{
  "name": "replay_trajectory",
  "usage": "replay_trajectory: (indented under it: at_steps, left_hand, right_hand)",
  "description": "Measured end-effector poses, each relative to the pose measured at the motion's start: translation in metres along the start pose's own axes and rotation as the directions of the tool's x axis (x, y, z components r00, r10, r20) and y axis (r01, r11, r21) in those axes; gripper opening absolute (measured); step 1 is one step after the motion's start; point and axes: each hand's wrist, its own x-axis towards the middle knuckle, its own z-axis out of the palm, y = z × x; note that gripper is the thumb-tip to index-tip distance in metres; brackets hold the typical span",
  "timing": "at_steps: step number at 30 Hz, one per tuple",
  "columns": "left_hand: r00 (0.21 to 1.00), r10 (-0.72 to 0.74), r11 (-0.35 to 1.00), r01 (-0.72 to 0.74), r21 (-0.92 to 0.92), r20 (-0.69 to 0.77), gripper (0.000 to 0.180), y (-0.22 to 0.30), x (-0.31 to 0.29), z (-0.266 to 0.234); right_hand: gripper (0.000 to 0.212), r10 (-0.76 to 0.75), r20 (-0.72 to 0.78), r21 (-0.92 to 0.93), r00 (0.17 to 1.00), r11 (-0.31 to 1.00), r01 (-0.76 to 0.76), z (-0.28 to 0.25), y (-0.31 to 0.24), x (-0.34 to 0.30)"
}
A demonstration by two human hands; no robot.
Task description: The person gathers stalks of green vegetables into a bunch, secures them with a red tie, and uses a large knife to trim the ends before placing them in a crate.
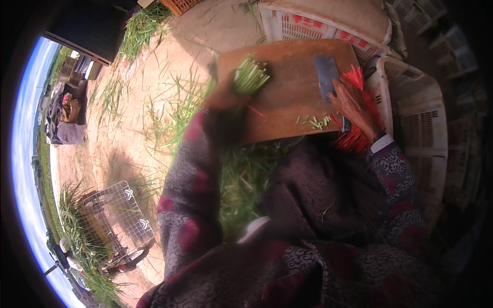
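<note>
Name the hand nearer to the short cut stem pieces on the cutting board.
Right. The right hand is just beyond and right of the cut stem pieces; the left hand, blurred, is farther off, at the left edge of the cutting board, holding the green stem bundle.

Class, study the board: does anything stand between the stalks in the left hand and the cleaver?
Nothing visible: only the board lies between the stalks in the left hand and the cleaver. The cut pieces lie off that line, along the near edge; the right hand is at the cleaver's right.
</note>
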Motion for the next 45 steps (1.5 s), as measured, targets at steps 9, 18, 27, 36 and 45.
replay_trajectory:
  at_steps: [9, 18, 27, 36, 45]
  left_hand:
    - [0.989, -0.055, 0.998, 0.051, 0.031, 0.140, 0.096, -0.002, 0.007, 0.001]
    - [0.988, -0.060, 0.997, 0.066, -0.045, 0.139, 0.094, 0.012, 0.005, 0.003]
    - [0.986, -0.057, 0.991, 0.074, -0.110, 0.157, 0.089, 0.014, 0.003, 0.003]
    - [0.978, -0.121, 0.988, 0.136, -0.075, 0.169, 0.096, 0.020, 0.004, 0.002]
    - [0.982, -0.112, 0.993, 0.115, -0.010, 0.155, 0.099, 0.009, 0.009, 0.003]
  right_hand:
    - [0.018, -0.083, 0.098, 0.653, 0.992, 0.758, -0.001, 0.055, -0.122, 0.066]
    - [0.017, 0.093, -0.059, 0.778, 0.994, 0.628, -0.012, 0.088, -0.144, 0.062]
    - [0.025, 0.101, 0.359, 0.843, 0.928, 0.393, -0.368, 0.070, -0.148, 0.067]
    - [0.022, 0.077, 0.326, 0.841, 0.942, 0.431, -0.326, 0.084, -0.112, 0.075]
    - [0.024, 0.015, 0.239, 0.834, 0.971, 0.508, -0.213, 0.080, -0.083, 0.077]
